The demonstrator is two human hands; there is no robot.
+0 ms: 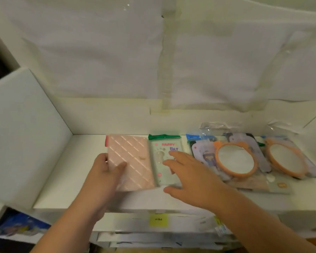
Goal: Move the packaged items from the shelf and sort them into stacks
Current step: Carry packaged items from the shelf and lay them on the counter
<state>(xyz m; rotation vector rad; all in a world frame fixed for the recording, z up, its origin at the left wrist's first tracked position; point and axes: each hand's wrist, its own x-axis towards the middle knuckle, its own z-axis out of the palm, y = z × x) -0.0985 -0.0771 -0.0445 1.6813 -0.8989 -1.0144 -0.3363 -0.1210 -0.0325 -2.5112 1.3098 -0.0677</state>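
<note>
— Where is the pink packet [130,161] being found in relation to the two hands?

— It is lying flat on the shelf [66,179], at the left end of the row, with its long axis running from the shelf's front edge toward the back wall. It is being held at its near left corner by the left hand [106,172]: the thumb is being pressed on top, the fingers are being curled round the left edge, so that grip is being kept clamped on the packet.

— And the right hand [188,177]?

— Its fingers are being spread apart and nothing is being gripped. It is being held over the green-topped packet [164,157], which is lying just beside the pink one, to its right, with the same long axis.

— Which hand is judged nearer to the mirror packets [235,159]?

— The right; they are being left further right on the shelf, overlapping one another.
</note>
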